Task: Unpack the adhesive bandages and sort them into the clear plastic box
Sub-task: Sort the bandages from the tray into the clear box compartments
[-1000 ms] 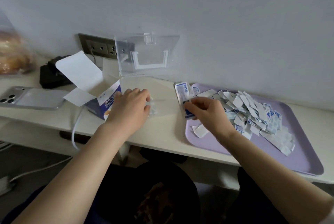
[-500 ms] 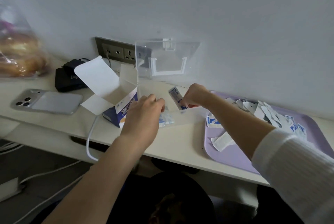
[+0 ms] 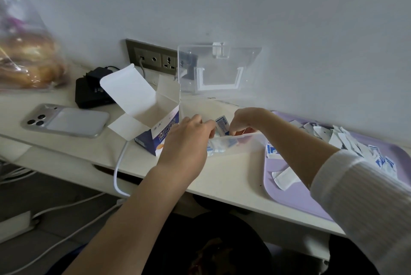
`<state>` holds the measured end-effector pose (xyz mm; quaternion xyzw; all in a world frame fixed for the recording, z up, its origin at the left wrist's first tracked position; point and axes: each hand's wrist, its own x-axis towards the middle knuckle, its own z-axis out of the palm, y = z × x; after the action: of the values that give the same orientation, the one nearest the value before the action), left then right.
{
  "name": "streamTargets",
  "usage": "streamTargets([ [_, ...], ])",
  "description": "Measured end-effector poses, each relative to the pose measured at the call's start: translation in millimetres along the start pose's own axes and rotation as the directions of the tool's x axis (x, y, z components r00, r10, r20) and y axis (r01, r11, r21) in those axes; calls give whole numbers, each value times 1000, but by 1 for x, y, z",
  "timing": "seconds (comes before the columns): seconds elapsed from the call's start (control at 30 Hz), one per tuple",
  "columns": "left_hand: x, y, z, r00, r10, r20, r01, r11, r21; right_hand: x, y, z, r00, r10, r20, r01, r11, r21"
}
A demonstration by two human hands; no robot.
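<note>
The clear plastic box stands on the shelf between my hands, its lid raised against the wall. My right hand pinches a small stack of white-and-blue wrapped bandages and holds it upright inside the box. My left hand rests on the box's left end, fingers curled over its rim. A few wrapped bandages lie flat on the box floor. A pile of loose bandages covers the lilac tray at the right.
The opened blue-and-white bandage carton sits just left of the box. Further left lie a phone, a black charger and a bag of bread. A wall socket is behind; a white cable hangs over the shelf edge.
My right hand picked a stack of bandages from the tray and carried it left into the clear box. My left hand stayed at the box's left end. The view shifted left.
</note>
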<state>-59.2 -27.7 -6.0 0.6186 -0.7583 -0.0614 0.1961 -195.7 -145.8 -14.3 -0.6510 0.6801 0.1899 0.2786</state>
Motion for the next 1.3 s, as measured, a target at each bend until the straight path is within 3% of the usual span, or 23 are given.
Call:
streamTargets([
  [0.3, 0, -1, 2, 1000, 1, 1, -1, 1000, -1, 0, -4, 2, 1000, 28, -4, -28, 997, -71],
  [0.4, 0, -1, 2, 1000, 4, -6, -4, 1000, -1, 1, -5, 3, 1000, 20, -9, -20, 1000, -14],
  [0.73, 0, -2, 2, 1000, -5, 0, 5, 1000, -3, 9, -2, 6, 988, -7, -157, 13, 999, 40],
  [0.9, 2, 1, 2, 1000, -16, 13, 16, 1000, 25, 7, 6, 8, 965, -94, -244, 108, 993, 46],
  [1.03, 0, 11, 4, 999, -40, 6, 38, 981, 191, -12, 22, 10, 863, -172, -475, 187, 982, -16],
  [1.13, -2, 27, 8, 995, -64, -82, 85, 954, 287, -44, 39, 17, 681, -263, -683, 358, 934, -3],
  [1.2, -3, 42, 12, 980, 6, -197, 48, 962, 270, -66, 58, 25, 548, -295, -783, 416, 908, -51],
  [1.23, -4, 47, 15, 968, 56, -244, 8, 967, 254, -73, 68, 31, 512, -304, -803, 418, 905, -76],
  [1.3, -6, 59, 22, 953, 131, -275, -73, 975, 212, -83, 93, 45, 511, -304, -804, 381, 919, -106],
])
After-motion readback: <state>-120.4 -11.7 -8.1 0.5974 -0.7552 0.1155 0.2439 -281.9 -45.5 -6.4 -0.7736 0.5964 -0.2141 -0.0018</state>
